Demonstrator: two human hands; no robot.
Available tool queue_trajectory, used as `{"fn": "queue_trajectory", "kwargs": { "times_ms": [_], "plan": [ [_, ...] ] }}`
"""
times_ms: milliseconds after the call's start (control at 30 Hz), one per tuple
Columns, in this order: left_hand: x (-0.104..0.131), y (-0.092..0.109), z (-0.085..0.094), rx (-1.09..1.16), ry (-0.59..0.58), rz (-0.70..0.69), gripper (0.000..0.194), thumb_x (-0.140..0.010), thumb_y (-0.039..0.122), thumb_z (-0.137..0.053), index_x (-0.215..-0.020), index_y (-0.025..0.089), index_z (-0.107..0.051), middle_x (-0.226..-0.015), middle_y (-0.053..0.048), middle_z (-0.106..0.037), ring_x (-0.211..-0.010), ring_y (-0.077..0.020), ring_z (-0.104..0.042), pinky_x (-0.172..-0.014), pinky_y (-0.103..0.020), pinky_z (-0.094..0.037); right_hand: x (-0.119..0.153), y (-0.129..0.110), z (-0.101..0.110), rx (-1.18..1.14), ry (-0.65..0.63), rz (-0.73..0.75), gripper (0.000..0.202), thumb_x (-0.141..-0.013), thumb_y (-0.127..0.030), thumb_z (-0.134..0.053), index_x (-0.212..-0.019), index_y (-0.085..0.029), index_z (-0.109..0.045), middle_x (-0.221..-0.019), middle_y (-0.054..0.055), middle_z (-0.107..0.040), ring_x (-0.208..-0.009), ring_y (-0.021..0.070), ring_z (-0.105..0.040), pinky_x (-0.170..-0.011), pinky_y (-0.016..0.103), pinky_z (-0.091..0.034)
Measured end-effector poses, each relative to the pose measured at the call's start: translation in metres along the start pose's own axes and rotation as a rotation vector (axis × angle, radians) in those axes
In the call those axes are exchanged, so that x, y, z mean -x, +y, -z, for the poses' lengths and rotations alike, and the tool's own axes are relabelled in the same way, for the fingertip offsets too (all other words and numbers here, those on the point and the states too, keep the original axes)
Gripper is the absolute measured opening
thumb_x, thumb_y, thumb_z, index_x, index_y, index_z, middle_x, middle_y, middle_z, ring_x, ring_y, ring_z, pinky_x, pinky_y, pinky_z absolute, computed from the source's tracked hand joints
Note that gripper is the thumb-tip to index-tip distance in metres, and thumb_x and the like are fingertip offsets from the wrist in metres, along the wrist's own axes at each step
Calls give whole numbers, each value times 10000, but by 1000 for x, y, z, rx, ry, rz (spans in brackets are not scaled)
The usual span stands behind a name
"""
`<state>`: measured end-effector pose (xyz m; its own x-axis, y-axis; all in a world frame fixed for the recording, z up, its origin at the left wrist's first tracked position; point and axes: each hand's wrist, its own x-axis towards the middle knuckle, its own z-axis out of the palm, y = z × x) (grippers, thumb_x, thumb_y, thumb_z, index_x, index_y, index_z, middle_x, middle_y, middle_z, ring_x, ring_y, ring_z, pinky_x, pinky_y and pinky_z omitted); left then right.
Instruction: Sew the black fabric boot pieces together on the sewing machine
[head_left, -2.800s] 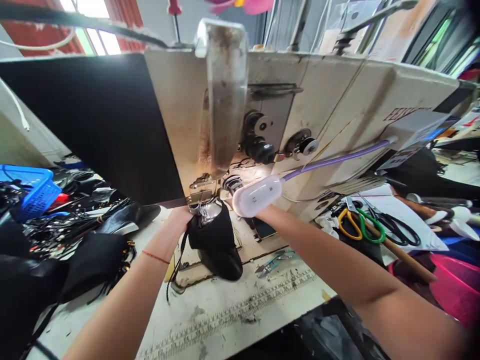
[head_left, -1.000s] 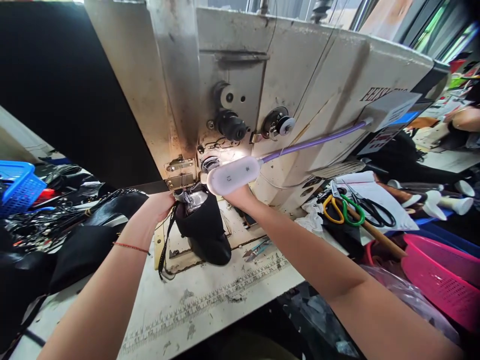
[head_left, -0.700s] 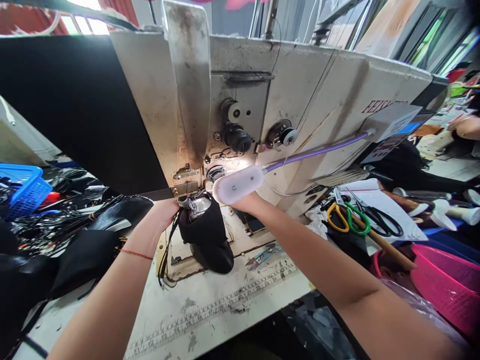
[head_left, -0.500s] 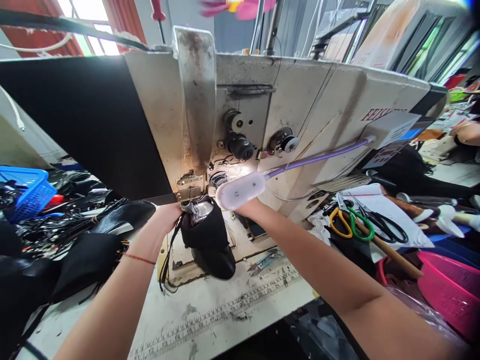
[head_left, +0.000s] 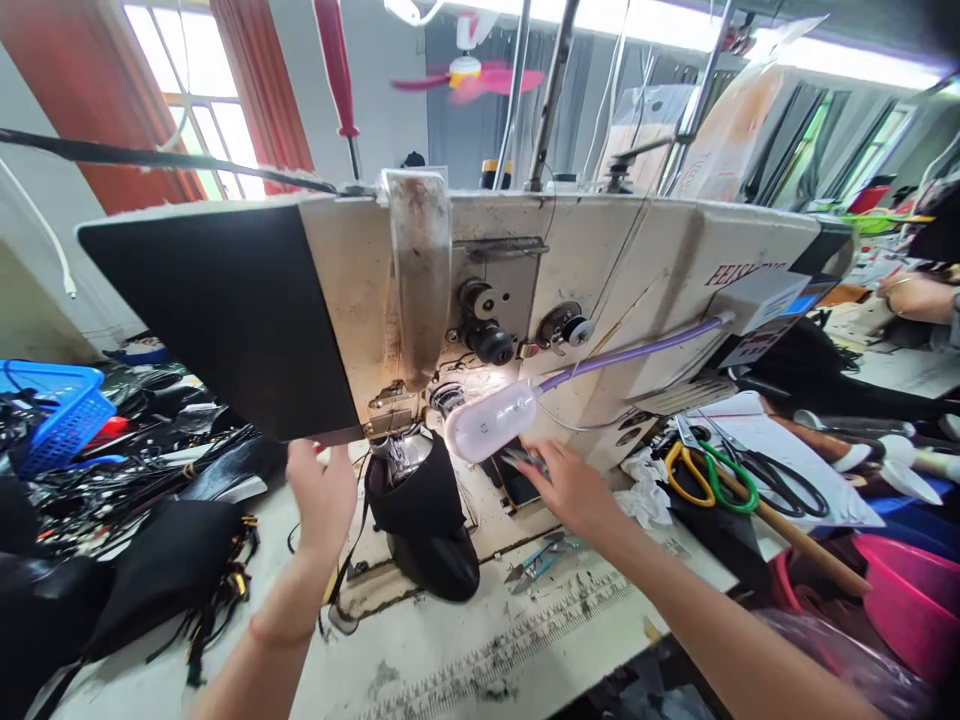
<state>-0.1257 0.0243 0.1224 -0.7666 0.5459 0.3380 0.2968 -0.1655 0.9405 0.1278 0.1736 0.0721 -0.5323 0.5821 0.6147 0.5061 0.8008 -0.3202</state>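
Observation:
A black shoe (head_left: 431,520) sits under the presser area of a cream sewing machine (head_left: 660,260), its toe toward me. My left hand (head_left: 324,485) is raised left of the shoe, near the lower edge of the machine's black panel (head_left: 247,320); its fingers are bent and what they hold, if anything, is hidden. My right hand (head_left: 566,485) is right of the shoe, closed on a small metal tool (head_left: 525,462), apart from the shoe. An oval white lamp (head_left: 491,420) on a purple stalk hangs between the hands.
Blue-handled snips (head_left: 536,562) lie on the table (head_left: 480,650) near a printed ruler. Scissors with yellow and green handles (head_left: 709,475) are at the right, by a pink basket (head_left: 911,590). Black pieces (head_left: 165,560) and a blue basket (head_left: 67,410) stand left. Another person's arm (head_left: 919,297) shows far right.
The view has tilted up. My left hand has come off the shoe's side toward the left. My right hand has drawn out from behind the lamp to the right, with a small tool.

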Motion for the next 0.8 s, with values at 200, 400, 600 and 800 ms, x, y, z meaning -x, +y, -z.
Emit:
{"fn": "queue_trajectory", "kwargs": {
  "times_ms": [200,400,600,800],
  "plan": [
    [60,19,-31,-799,-32,-658,188,-789,344,-676,-895,190,-658,-897,-104,-660,-855,-290,-513,-760,-423,-330,84,55,3,388,-19,120,309,-994,-296,-355,-1001,-172,-638,-917,117,-661,-789,265,-653,-630,359,-502],
    [61,22,-19,-660,-321,-892,95,-869,132,-571,-908,216,-595,-888,-11,-711,-881,-213,-542,-821,-380,-296,18,-16,0,-227,-72,245,288,-979,-194,-427,-1244,-209,-537,-1200,105,-603,-1135,219,-552,-943,370,-476],
    [21,23,55,-680,-580,-871,78,-870,182,-592,-846,256,-586,-838,31,-708,-976,-214,-565,-949,-392,-245,-33,-92,-15,-692,-298,276,93,-885,-267,-614,-938,-190,-617,-900,36,-640,-832,170,-598,-761,287,-487],
    [13,14,41,-578,-549,-565,104,-906,266,-519,-877,242,-616,-856,-20,-674,-903,-217,-569,-874,-397,-383,4,-116,-39,-618,81,160,96,-888,-179,-531,-798,-190,-502,-711,4,-509,-675,161,-502,-591,270,-382]
  ]
}}
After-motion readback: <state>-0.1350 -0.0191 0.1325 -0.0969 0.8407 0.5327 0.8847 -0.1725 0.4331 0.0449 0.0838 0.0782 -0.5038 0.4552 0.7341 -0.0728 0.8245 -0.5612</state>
